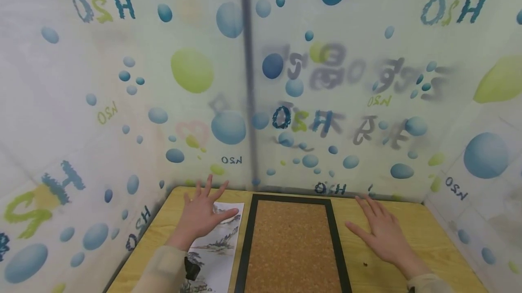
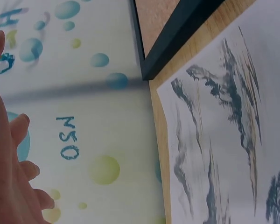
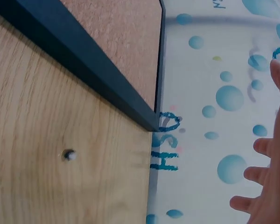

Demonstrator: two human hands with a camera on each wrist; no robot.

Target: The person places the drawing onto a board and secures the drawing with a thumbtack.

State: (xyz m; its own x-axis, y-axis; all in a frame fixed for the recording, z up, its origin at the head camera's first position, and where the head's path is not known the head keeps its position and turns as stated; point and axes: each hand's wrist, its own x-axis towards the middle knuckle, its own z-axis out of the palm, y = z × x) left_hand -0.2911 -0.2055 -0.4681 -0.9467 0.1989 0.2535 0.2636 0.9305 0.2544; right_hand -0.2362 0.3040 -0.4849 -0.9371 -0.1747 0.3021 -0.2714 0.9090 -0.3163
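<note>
My left hand (image 1: 202,215), fingers spread, is held over the upper part of a sheet of paper (image 1: 216,256) printed with an ink landscape of mountains and trees. The hand and sleeve hide part of the sheet in the head view. To the right of the paper lies a cork board (image 1: 291,243) with a black frame (image 1: 337,247). My right hand (image 1: 383,232) is stretched out with the thumb apart, over the table right of the board. Neither hand holds anything. In the left wrist view the printed sheet (image 2: 224,121) lies beside the frame's corner.
The wooden table (image 1: 428,234) is ringed by translucent curtains (image 1: 195,139) with bubbles and H2O lettering. A dark vertical pole (image 1: 248,80) shows behind the back curtain. A small dark hole or screw (image 3: 69,155) marks the tabletop right of the board.
</note>
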